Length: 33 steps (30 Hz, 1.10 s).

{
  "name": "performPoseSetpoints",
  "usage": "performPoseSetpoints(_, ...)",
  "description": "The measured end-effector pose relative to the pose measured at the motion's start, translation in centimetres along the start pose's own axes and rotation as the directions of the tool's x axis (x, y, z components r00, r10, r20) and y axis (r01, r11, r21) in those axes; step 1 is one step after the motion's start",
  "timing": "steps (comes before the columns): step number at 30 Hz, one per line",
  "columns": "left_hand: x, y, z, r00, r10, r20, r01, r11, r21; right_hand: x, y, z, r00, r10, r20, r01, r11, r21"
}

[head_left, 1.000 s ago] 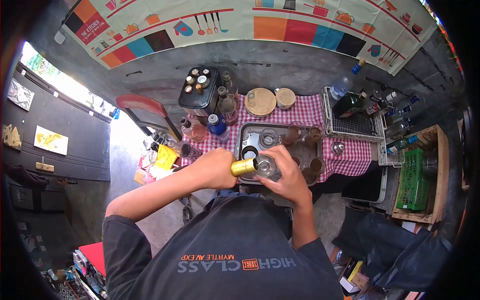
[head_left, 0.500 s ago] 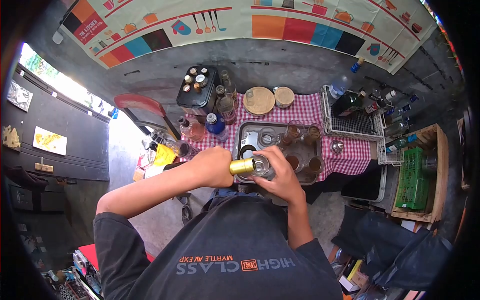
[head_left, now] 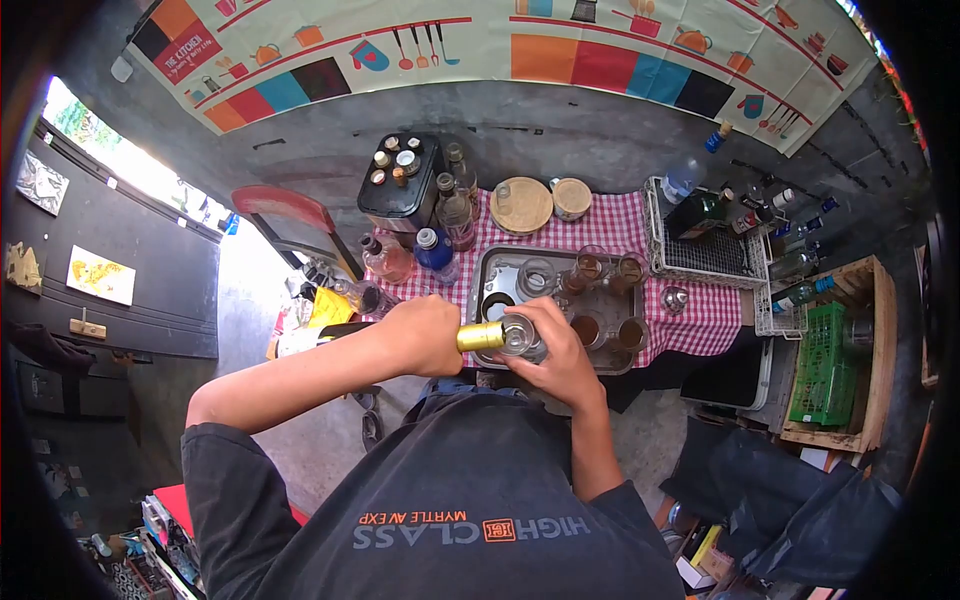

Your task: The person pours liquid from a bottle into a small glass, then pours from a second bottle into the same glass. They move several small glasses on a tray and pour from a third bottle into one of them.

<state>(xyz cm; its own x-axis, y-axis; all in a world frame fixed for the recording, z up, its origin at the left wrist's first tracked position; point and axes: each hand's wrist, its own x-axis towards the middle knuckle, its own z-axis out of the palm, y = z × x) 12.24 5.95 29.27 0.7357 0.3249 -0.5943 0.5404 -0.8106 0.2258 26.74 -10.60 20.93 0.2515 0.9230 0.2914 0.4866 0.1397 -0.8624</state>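
My left hand (head_left: 432, 334) is closed around the neck of a bottle held almost level, its gold neck wrap (head_left: 481, 336) pointing right. Behind my forearm, the dark bottle body with a pale label (head_left: 302, 340) shows in part. The mouth of the bottle meets the rim of a clear glass (head_left: 518, 334), which my right hand (head_left: 556, 350) grips from the right side. Both are over the near edge of a metal tray (head_left: 484, 268). On the tray stand another clear glass (head_left: 537, 277) and several glasses with brown contents (head_left: 587, 326).
A pink bottle (head_left: 388, 260) and a blue bottle (head_left: 434, 250) stand left of the tray on the checked cloth (head_left: 615, 215), near a black container (head_left: 398, 185). Round wooden lids (head_left: 521, 206) lie behind. A wire rack (head_left: 705, 255) with bottles and a metal jigger (head_left: 674, 299) are on the right.
The bottle's body has come into view behind my left forearm, and my left elbow has shifted slightly outward. The glass has moved a little left against the bottle mouth.
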Motion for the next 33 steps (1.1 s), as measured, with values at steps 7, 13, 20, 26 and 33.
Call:
performPoseSetpoints(7, 0.0, -0.4, 0.4, 1.000, 0.015, -0.019, -0.014, 1.000, 0.003, -0.1, 0.0, 0.3, 1.000, 0.005, -0.015, -0.005, 1.000, -0.014)
performPoseSetpoints(13, 0.3, -0.6, 0.2, 0.999, -0.019, 0.050, 0.017, 0.999, 0.032, -0.2, 0.0, 0.5, 0.999, 0.044, -0.032, -0.045, 0.999, -0.025)
performPoseSetpoints(20, 0.4, -1.0, 0.3, 0.999, -0.026, 0.044, 0.025, 0.999, 0.023, -0.1, -0.1, 1.1, 0.999, 0.044, -0.013, -0.044, 0.999, -0.025)
performPoseSetpoints(26, 0.1, -0.9, 0.1, 0.997, -0.040, 0.061, 0.038, 0.999, 0.029, -0.1, 0.3, 1.6, 0.999, 0.032, 0.012, -0.032, 0.999, -0.025)
performPoseSetpoints(33, 0.1, -1.0, 0.2, 0.997, -0.040, 0.065, 0.038, 0.999, 0.040, -0.1, 0.3, 1.8, 0.999, 0.036, 0.026, -0.035, 0.999, -0.025)
